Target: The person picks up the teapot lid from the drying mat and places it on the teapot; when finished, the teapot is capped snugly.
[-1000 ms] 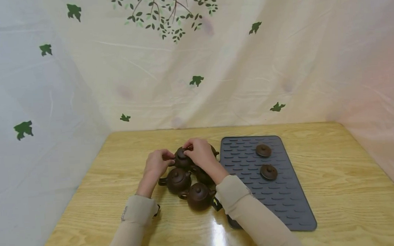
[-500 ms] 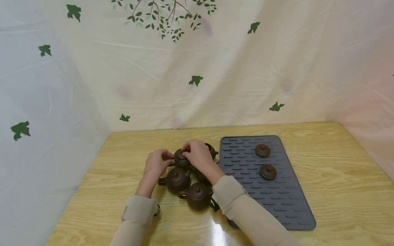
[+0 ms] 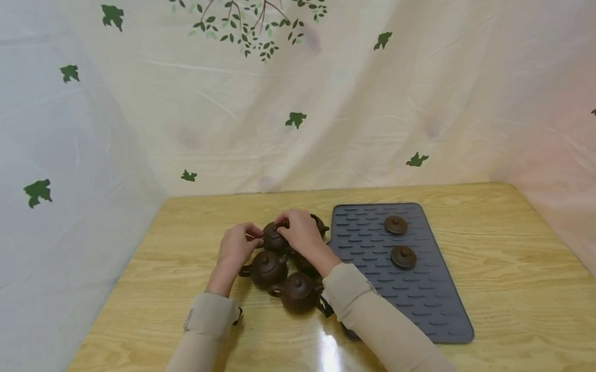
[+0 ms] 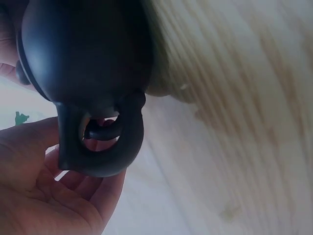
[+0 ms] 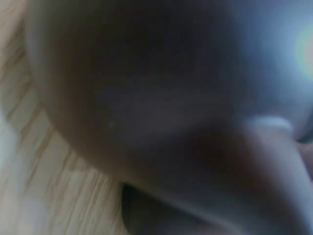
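A dark brown teapot point(image 3: 272, 241) stands at the back left of a tight cluster. Its handle point(image 4: 102, 171) is held between the thumb and fingers of my left hand point(image 3: 236, 249). From above, my right hand point(image 3: 301, 231) reaches over and pinches the lid at the top of this teapot; the fingers partly hide the lid. Close by are two more lidded teapots, one at the left point(image 3: 268, 269) and one in front point(image 3: 298, 293). Another teapot point(image 3: 321, 224) shows behind my right hand, and one lies mostly hidden under my right wrist. A teapot body point(image 5: 146, 88) fills the right wrist view, blurred.
A grey ridged mat point(image 3: 375, 272) lies on the wooden table point(image 3: 512, 252) to the right of the teapots. Two brown lids point(image 3: 396, 225) rest on it, one behind the other. A pale curtain point(image 3: 223, 128) with leaf prints closes off the back and sides.
Both hands stay at the same teapot. My right hand has shifted very slightly, so more of the teapot behind it shows. The head view has moved a little.
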Available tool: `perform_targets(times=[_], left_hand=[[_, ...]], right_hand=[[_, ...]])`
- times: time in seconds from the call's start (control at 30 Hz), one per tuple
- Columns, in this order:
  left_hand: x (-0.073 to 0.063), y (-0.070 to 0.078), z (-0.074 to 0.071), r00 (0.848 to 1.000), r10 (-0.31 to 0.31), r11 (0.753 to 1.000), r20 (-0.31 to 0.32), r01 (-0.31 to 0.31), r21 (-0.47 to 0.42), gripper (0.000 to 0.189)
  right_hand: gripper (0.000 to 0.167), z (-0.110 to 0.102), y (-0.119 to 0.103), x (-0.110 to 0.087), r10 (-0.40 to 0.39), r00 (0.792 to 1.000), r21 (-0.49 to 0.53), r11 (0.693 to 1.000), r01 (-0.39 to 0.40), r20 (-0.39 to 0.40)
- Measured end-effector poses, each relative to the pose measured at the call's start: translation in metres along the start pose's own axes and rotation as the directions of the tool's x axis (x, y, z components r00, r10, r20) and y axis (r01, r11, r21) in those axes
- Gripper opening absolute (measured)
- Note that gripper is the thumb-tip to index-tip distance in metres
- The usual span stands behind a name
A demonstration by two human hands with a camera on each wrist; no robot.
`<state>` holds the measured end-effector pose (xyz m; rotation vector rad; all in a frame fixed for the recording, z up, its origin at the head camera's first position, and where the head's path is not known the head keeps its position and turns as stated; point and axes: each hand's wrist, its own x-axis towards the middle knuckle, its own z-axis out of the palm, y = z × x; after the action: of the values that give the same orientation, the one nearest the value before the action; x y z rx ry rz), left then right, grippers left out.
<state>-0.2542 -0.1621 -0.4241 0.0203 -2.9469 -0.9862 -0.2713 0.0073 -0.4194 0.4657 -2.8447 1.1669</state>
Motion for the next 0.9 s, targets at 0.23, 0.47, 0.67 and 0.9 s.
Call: perform_targets(times=[0.23, 0.47, 0.67, 0.9], left_hand=[[-0.004, 0.004, -0.002, 0.999, 0.035, 0.999, 0.007, -0.035, 0.0, 0.014], [-0.007, 0.011, -0.004, 0.996, 0.086, 0.996, -0.013, -0.085, 0.009, 0.014], [-0.013, 0.017, -0.006, 0.992, 0.124, 0.992, -0.015, -0.124, -0.006, 0.015], [-0.021, 0.024, -0.005, 0.985, 0.174, 0.984, -0.002, -0.174, -0.021, 0.016]], right_hand=[[0.014, -0.007, 0.005, -0.003, 0.009, 1.0, 0.053, 0.999, -0.008, -0.015], [0.016, -0.017, 0.009, -0.008, 0.003, 0.998, 0.074, 0.997, 0.001, -0.057], [0.014, -0.024, 0.015, -0.015, 0.012, 0.997, 0.086, 0.996, -0.005, -0.077], [0.012, -0.033, 0.024, -0.027, 0.011, 0.993, 0.07, 0.998, -0.003, -0.115]])
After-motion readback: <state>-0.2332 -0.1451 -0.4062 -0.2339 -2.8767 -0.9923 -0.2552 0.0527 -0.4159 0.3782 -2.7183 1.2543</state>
